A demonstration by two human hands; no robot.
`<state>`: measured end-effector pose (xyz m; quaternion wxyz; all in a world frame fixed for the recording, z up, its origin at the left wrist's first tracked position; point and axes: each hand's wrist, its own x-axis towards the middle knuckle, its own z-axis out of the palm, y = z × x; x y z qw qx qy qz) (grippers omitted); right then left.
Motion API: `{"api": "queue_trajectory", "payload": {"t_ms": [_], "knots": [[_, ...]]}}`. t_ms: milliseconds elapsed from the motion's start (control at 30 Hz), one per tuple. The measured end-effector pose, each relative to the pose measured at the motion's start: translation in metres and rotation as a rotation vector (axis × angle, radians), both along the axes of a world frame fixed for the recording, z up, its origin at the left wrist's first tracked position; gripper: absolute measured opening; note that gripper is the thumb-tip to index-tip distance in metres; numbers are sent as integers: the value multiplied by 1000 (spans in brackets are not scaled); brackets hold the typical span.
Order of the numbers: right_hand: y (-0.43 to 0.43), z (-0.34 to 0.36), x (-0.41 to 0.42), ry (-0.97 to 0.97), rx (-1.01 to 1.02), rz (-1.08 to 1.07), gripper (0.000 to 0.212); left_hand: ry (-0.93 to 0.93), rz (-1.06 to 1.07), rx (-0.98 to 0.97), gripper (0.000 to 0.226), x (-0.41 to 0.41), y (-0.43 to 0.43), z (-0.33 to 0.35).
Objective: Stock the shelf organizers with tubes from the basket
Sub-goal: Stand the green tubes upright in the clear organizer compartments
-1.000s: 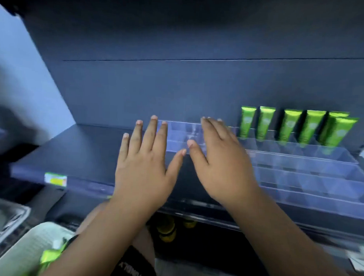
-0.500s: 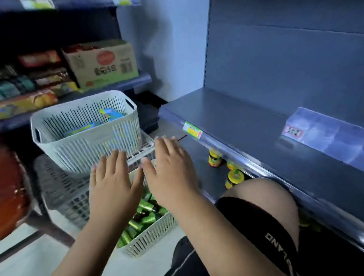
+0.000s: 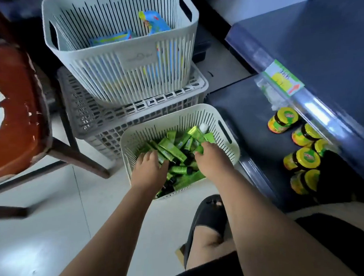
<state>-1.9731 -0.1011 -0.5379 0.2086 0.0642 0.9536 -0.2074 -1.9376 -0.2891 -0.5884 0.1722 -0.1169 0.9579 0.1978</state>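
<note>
A cream slotted basket (image 3: 222, 127) stands on the floor, piled with several green tubes (image 3: 172, 149) with black caps. Both my hands are inside it. My left hand (image 3: 149, 170) reaches into the left part of the pile with its fingertips down among the tubes; whether it holds any is hidden. My right hand (image 3: 212, 159) is on the right part of the pile, fingers curled over green tubes at its fingertips. The shelf organizers are out of view.
A larger white basket (image 3: 121, 73) with blue packets sits on a grey crate (image 3: 107, 125) behind. A red-brown chair (image 3: 16, 115) is at left. Yellow-lidded jars (image 3: 302, 158) stand on the lower shelf under the blue shelf edge (image 3: 314, 105). My sandalled foot (image 3: 207, 219) is near the basket.
My view swung from the shelf organizers down to the floor basket. Both hands left the organizer, hovered over the basket, and are now down in the green tubes.
</note>
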Motion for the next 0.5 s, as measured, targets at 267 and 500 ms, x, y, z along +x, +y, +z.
{"api": "queue_trajectory", "payload": {"t_ms": [267, 500], "knots": [[-11, -84, -47, -190, -117, -87, 34, -172, 237, 134, 48, -39, 4, -63], [-47, -130, -64, -166, 28, 46, 32, -128, 608, 98, 79, -68, -12, -146]]}}
